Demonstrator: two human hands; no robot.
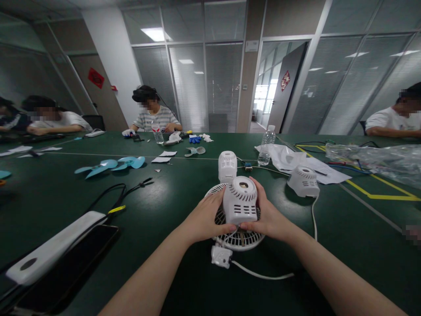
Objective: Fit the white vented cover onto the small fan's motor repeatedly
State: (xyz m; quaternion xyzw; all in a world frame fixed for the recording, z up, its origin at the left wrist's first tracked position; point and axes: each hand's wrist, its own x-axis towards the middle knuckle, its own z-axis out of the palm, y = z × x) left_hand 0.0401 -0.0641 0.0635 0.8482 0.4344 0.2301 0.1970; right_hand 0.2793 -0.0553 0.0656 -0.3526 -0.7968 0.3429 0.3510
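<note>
White motor housing (240,199) rests on the round fan grille (241,240) on the green table (164,197); the left hand (205,217) and the right hand (268,215) clasp its two sides, fingers closed against it. Just in front of the motor housing lies a switch box (220,256) with its cord (263,275). Behind it stands a second housing (227,166), and to its right a third housing (304,181).

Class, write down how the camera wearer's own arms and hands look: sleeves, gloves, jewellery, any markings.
The left hand and right hand are bare: no gloves, and no rings show. Both arms are bare as far as the picture's lower edge, with no sleeve, watch, bracelet or cable on them. No markings show.
</note>
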